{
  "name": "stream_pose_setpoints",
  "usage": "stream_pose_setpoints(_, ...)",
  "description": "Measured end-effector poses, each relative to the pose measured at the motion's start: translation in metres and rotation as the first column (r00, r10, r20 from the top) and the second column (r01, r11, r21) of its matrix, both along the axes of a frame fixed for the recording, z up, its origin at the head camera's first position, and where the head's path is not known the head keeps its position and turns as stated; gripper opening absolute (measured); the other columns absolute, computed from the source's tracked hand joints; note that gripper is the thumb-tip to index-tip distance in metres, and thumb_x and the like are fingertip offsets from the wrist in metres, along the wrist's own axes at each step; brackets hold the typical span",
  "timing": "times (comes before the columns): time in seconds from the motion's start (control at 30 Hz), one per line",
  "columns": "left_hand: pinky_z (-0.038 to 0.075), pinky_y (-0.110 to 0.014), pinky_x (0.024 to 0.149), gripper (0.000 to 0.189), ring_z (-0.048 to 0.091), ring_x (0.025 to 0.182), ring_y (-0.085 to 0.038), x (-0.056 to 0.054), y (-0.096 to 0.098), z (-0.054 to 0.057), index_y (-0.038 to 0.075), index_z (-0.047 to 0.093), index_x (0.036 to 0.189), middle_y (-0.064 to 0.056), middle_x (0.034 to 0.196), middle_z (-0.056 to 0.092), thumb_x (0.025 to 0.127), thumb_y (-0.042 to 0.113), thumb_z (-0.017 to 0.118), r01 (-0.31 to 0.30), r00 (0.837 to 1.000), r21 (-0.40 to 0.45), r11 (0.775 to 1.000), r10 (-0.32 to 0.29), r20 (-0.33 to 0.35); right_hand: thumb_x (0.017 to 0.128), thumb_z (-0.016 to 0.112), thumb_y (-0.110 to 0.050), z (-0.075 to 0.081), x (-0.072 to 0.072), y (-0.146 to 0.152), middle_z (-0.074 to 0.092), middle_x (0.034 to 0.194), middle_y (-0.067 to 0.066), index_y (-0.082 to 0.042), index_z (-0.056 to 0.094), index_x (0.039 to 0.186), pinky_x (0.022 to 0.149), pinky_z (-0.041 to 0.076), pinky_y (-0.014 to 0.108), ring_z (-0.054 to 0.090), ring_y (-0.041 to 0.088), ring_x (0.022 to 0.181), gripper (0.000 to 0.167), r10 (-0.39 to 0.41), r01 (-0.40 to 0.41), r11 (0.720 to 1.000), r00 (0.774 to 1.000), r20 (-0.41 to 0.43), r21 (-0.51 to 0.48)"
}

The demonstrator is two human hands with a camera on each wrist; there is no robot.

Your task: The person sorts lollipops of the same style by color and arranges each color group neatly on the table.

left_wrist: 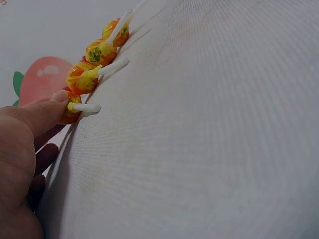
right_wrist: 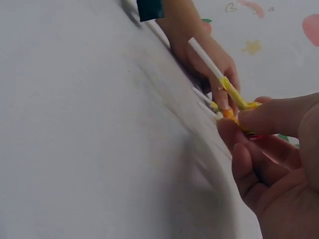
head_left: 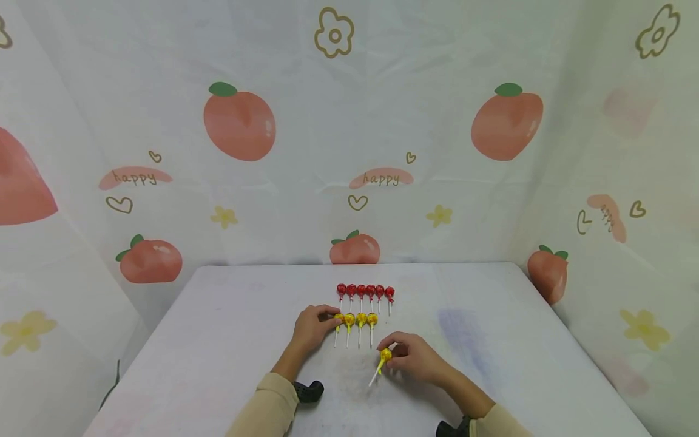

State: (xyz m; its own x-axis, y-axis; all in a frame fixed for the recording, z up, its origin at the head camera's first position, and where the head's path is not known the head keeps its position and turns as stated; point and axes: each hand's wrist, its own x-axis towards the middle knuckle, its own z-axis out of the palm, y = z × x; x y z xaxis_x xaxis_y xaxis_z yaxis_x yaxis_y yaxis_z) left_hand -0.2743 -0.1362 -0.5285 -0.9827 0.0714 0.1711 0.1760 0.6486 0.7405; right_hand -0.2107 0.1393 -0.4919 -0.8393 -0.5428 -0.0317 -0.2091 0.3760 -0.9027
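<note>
Several yellow-wrapped lollipops (head_left: 361,320) lie side by side in a row on the table, their white sticks toward me. My left hand (head_left: 314,328) is at the left end of that row. It pinches the leftmost yellow lollipop (left_wrist: 74,113) by its head, thumb on the near side; the other fingers are partly hidden behind. To the right of the row, my right hand (head_left: 417,358) grips another yellow lollipop (head_left: 386,354) between thumb and fingers, apart from the row, its stick slanting down and left in the head view. Beyond the yellow row lies a row of red lollipops (head_left: 361,291).
The white table (head_left: 229,352) reaches back to a hanging cloth (head_left: 306,212) printed with peaches and flowers. Each forearm wears a black wrist device, the left one (head_left: 309,391) near the sleeve. A dark cord (head_left: 111,388) shows at the table's left edge.
</note>
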Motion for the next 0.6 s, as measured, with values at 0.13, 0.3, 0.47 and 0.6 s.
stream_pose_setpoints(0.13,0.046,-0.041,0.083,0.019,0.053,0.088,-0.017,0.0,0.0,0.0,0.022,0.076,0.103,0.007,0.092,0.062,0.085,0.025,0.077,-0.001,1.0,0.004,1.0,0.001,-0.001,0.087,0.071,-0.007,0.004,-0.005,0.002,0.065,0.106,0.009,-0.003,0.067,0.11,0.071,0.051,0.028,0.059,0.021,0.082,0.024,-0.071,0.07,0.997,0.997,-0.024,-0.041)
stream_pose_setpoints(0.3,0.046,-0.041,0.082,0.02,0.053,0.087,-0.017,0.001,-0.001,0.001,0.021,0.076,0.103,0.005,0.092,0.061,0.084,0.025,0.077,-0.002,1.0,0.001,1.0,0.002,-0.003,0.088,0.071,-0.008,0.007,-0.015,0.001,0.066,0.105,0.007,-0.004,0.069,0.109,0.069,0.049,0.029,0.055,0.021,0.081,0.022,-0.165,0.166,0.986,0.98,-0.109,-0.002)
stream_pose_setpoints(0.47,0.045,-0.04,0.082,0.02,0.053,0.087,-0.017,0.002,0.0,0.001,0.02,0.076,0.104,0.005,0.093,0.061,0.085,0.026,0.077,-0.003,1.0,-0.002,1.0,0.003,-0.002,0.086,0.072,-0.006,0.003,-0.027,-0.004,0.068,0.104,0.003,-0.005,0.069,0.11,0.074,0.051,0.03,0.058,0.019,0.083,0.024,-0.245,0.257,0.965,0.956,-0.163,0.058)
stream_pose_setpoints(0.6,0.045,-0.039,0.08,0.02,0.052,0.086,-0.016,0.001,0.0,0.001,0.021,0.076,0.104,0.006,0.092,0.061,0.085,0.026,0.077,-0.003,1.0,-0.003,1.0,0.003,0.0,0.085,0.073,-0.004,0.0,-0.035,-0.008,0.066,0.103,0.001,-0.008,0.07,0.108,0.075,0.053,0.032,0.058,0.018,0.084,0.023,-0.31,0.328,0.941,0.935,-0.175,0.085)
